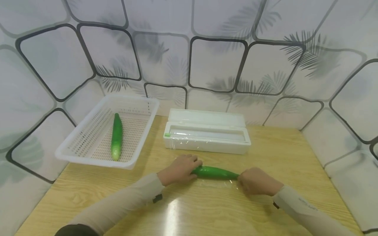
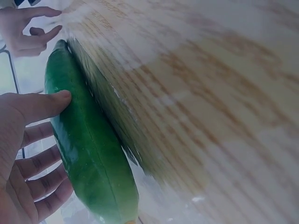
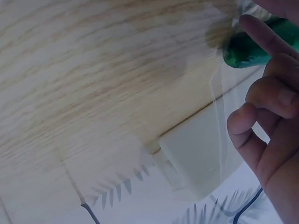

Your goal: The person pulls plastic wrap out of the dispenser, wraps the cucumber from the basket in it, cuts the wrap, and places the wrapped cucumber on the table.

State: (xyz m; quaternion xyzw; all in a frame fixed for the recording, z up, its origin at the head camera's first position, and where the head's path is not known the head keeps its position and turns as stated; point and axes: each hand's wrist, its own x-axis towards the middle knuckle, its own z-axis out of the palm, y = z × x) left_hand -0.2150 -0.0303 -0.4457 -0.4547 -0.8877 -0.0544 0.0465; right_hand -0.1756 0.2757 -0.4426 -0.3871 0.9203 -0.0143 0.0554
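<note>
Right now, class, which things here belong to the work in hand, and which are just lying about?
In use:
- cucumber, held at both ends
- left hand
- right hand
- cling film under the cucumber
- film dispenser box, open

Lying about:
- white basket
- second cucumber inside the basket

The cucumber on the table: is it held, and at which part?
Yes. The left hand grips the cucumber at its left end; the right hand is at its right end, its grip unclear, with cling film underneath.
</note>
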